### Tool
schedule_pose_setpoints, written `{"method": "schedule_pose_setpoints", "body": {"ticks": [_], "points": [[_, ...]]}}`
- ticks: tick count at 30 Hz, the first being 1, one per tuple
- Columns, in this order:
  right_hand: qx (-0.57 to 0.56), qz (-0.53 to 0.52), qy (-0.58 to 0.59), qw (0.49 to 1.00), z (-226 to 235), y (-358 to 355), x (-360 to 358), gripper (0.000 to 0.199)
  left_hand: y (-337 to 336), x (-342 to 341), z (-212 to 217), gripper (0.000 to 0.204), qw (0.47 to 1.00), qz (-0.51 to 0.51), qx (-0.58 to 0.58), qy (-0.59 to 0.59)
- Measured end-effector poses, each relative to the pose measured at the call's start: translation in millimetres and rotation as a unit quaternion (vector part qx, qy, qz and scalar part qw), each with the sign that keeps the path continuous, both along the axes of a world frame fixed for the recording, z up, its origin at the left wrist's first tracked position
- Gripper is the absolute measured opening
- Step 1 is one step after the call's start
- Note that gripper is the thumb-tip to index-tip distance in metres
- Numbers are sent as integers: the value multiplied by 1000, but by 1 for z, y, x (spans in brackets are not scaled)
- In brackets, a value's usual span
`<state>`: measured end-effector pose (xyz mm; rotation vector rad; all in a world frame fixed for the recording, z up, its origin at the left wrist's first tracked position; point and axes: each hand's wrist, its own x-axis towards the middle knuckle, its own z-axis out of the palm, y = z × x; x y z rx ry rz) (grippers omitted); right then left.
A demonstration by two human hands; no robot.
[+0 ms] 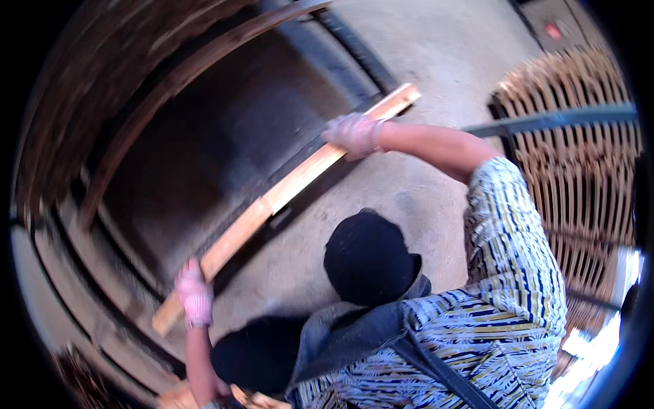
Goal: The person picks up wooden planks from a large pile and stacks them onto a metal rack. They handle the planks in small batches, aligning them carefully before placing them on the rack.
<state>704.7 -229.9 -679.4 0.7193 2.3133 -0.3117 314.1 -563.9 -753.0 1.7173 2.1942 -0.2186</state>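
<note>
A long, pale wooden plank (300,178) runs diagonally in front of me, from lower left to upper right. My left hand (194,294), in a pinkish knitted glove, is closed around it near its lower-left end. Further along, my gloved right hand (353,134) grips the plank close to its upper-right end, fingers wrapped over the edge. Beyond the plank lies a dark, flat surface (225,116) with a dark edge frame, which the plank partly overlaps in view. Whether the plank touches that frame I cannot tell.
Tall stacks of thin wooden pieces (569,170) stand at the right, crossed by a grey metal bar (558,121). At the far left is more stacked wood (75,116), with a long brown beam (150,102) before it. Concrete floor (436,61) shows between.
</note>
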Motion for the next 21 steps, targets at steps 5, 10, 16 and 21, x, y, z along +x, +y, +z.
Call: {"method": "schedule_pose_setpoints", "body": {"ticks": [5, 10, 16, 21], "points": [[25, 3, 26, 999, 5, 7, 11, 45, 4, 9, 11, 51, 998, 37, -13, 48], [18, 2, 90, 996, 5, 2, 24, 67, 7, -2, 15, 68, 993, 27, -105, 54], [133, -42, 108, 984, -11, 6, 55, 39, -16, -17, 21, 87, 992, 25, -51, 114], [109, -31, 52, 992, -1, 12, 56, 24, -22, -26, 5, 69, 987, 40, -97, 123]]}}
